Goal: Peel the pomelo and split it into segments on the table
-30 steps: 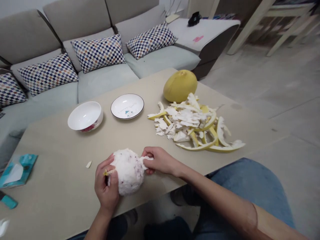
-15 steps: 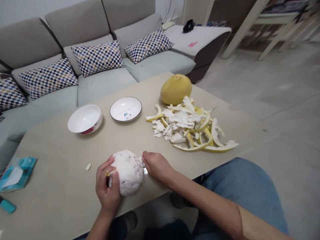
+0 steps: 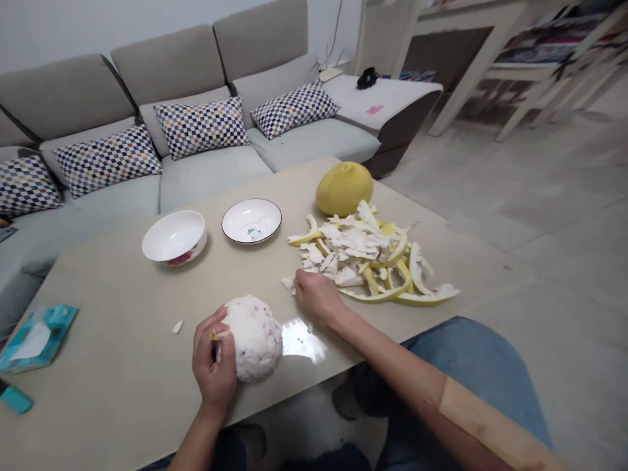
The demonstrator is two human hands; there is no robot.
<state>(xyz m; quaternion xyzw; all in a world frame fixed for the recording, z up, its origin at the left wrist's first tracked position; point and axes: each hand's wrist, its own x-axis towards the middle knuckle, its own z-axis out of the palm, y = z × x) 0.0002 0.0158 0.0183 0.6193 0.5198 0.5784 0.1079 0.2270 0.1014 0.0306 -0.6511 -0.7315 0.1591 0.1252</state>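
A peeled pomelo (image 3: 254,340), white with pith and faintly pink on its right side, rests on the table near the front edge. My left hand (image 3: 214,356) grips it from the left, with a small yellowish bit showing by the fingers. My right hand (image 3: 318,297) is away from the fruit, its fingers closed on a piece of white pith (image 3: 288,283). That hand is at the near left edge of a heap of pomelo peel (image 3: 358,245), made of yellow strips and torn white pith. Behind the heap sits a whole yellow pomelo (image 3: 345,188).
A white bowl (image 3: 174,237) and a black-rimmed plate (image 3: 252,221) stand toward the back of the table. At the left lie a teal tissue pack (image 3: 42,337) and a teal-and-black object (image 3: 16,398). A small pale scrap (image 3: 177,326) is left of the peeled fruit.
My right hand has pulled pith off the peeled pomelo's right side and moved away and up to the peel heap. My left hand keeps its hold. The view has tilted upward slightly.
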